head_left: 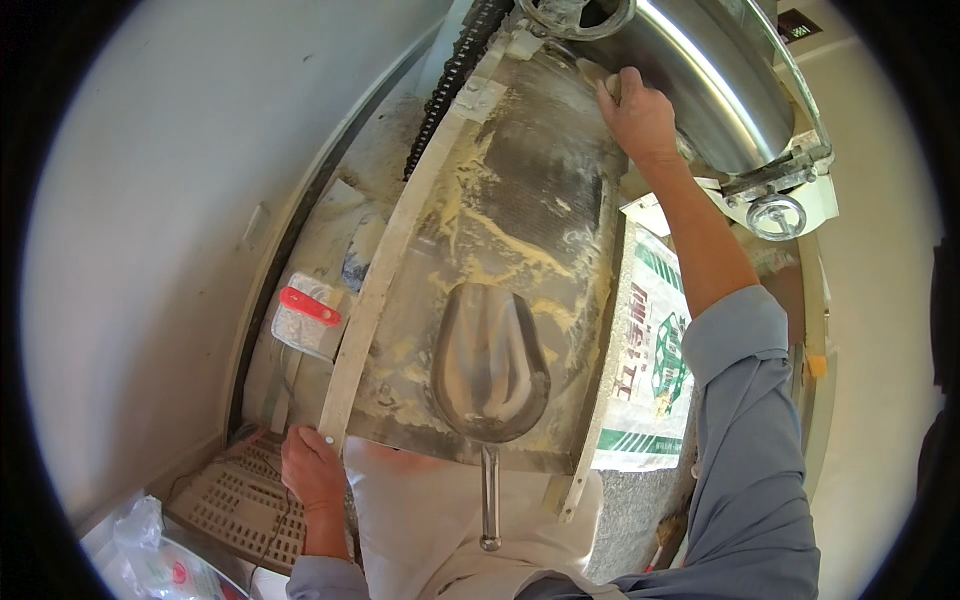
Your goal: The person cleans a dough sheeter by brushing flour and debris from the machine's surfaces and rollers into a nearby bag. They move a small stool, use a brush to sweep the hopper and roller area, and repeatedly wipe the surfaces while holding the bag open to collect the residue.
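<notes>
A long metal tray [390, 390] slopes from me up to a steel roller [700, 80], its bed smeared with pale yellow flour. On the near part of the tray lies a shiny metal scoop [490, 365], its handle pointing at me over the edge. My right hand [638, 112] reaches to the far end, beside the roller, closed around a pale, flat piece [594, 76] whose kind I cannot make out. Down at the near left corner, my left hand [312, 468] curls its fingers against the end of the tray's side rail [385, 270].
A white flour sack [650, 360] with green print lies right of the tray. Left of it, a red-handled tool [310, 305] rests on a whitish block. A chain [445, 100] runs along the far left; a handwheel [776, 216] sits below the roller. A brown slotted crate [235, 490] stands lower left.
</notes>
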The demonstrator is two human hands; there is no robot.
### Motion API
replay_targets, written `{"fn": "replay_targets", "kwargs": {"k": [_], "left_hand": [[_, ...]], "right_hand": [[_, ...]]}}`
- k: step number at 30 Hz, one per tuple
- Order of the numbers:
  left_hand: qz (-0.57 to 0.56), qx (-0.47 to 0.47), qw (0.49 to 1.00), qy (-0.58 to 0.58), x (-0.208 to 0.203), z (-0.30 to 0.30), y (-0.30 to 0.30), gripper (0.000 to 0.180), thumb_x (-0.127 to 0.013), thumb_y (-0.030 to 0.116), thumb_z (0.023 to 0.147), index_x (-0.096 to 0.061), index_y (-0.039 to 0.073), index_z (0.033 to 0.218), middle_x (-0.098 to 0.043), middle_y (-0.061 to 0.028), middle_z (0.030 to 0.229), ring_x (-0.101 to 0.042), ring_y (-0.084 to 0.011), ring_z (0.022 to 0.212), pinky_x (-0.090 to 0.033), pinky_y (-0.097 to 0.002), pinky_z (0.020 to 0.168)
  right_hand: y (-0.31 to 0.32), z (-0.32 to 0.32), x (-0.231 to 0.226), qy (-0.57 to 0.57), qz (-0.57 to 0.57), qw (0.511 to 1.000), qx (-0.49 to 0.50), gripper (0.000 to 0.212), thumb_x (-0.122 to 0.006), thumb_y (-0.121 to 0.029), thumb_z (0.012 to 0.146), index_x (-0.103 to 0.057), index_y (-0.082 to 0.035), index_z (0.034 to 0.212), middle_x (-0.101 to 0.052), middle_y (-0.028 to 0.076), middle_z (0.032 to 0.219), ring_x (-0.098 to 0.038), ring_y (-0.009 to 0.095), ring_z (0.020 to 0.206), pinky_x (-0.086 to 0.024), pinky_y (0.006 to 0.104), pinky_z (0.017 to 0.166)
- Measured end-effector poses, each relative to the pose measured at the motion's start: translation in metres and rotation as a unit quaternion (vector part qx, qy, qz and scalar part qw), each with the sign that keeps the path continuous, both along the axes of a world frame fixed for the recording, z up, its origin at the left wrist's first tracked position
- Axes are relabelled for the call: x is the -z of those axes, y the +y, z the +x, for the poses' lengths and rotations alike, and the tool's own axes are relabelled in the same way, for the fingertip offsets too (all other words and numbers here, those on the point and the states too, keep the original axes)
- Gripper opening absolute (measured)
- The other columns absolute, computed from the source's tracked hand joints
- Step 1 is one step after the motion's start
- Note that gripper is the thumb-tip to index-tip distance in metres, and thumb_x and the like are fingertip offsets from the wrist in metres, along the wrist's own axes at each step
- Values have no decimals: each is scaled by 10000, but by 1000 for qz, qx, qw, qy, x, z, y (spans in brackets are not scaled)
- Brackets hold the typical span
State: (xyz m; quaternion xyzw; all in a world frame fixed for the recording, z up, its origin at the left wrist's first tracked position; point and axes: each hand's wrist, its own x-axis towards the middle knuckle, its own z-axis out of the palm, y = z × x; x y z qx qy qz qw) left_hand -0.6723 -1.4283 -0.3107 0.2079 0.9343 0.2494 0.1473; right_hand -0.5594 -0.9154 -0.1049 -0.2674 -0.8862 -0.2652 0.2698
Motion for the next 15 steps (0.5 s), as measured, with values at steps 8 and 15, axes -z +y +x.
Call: {"fn": "replay_targets", "kwargs": {"k": [8,15], "left_hand": [[-14,-5,1000,-16,-1,0,0,308,-364,237,941,-580,38,846,-598,-183,813,-567,-392,750,-446,-493,657],[-5,4,1000,-10,-4,0,1,340,-347,245,952,-575,23,830,-600,-177,818,-568,-392,733,-447,-493,633]], "right_hand": [[8,75,0,-25,-34,994,104,261,-605,-288,823,-502,-49,810,-611,199,625,-609,403,593,-505,505,562],[2,115,-8,-10,-65,979,191,254,-601,-291,813,-536,-46,832,-626,219,682,-616,429,656,-510,505,625]]}}
